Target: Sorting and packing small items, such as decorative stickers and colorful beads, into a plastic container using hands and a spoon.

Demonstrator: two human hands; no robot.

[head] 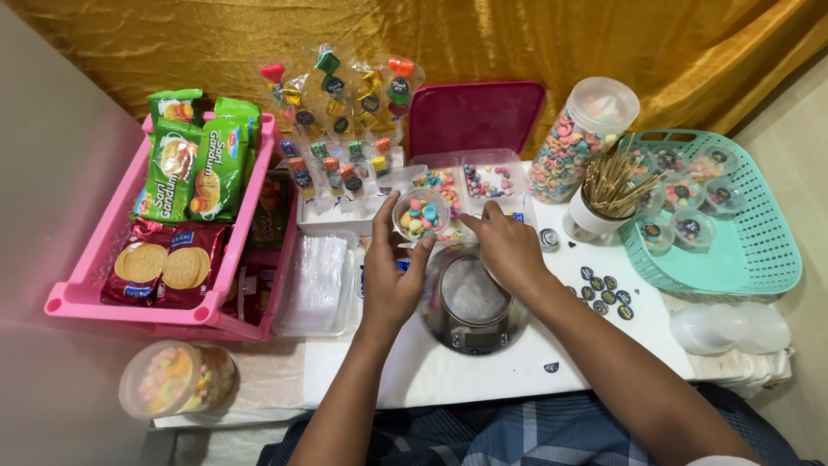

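Cup [421, 214]: part-filled with coloured candy, above scale [470, 302].
Left hand [392, 276]: grips the cup.
Right hand [509, 250]: fingers curled at cup rim, contents unclear.
Done: filled cups in teal basket [759, 250], table's right edge.
Left: cup unlidded.

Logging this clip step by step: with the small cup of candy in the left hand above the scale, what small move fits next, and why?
Probably set the cup down on the scale. The left hand holds the cup, already filled with coloured candy, just beyond the scale, whose round pan is bare. The right hand rests beside the cup, holding nothing visible.
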